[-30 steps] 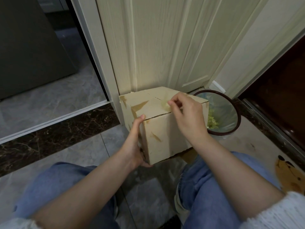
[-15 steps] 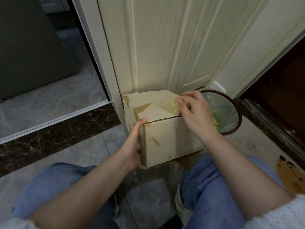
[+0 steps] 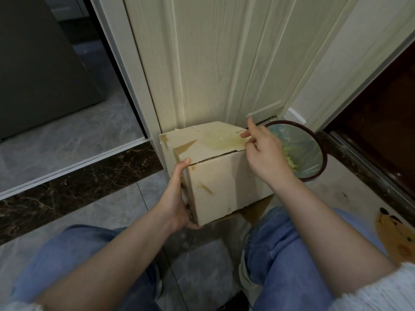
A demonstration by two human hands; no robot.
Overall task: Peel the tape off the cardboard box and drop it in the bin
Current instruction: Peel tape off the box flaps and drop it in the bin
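Left grip (image 3: 179, 194) curled, right (image 3: 261, 151) pinching.

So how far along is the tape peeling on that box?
Midway. Yellowish scraps already lie in the round brown-rimmed bin. The right hand pinches clear tape atop the beige cardboard box; the left hand steadies it. Brown bare patches show; dropping this strip remains.

Matt cardboard box (image 3: 224, 176) at centre, scuffed; glossy clear tape (image 3: 222, 140) on top. Plastic-lined bin (image 3: 323, 158) at right. Polished marble-look floor (image 3: 89, 135) on the left.

Cardboard box (image 3: 224, 180) stands on floor (image 3: 101, 209) before door (image 3: 213, 63); bin (image 3: 314, 158) just right of it.
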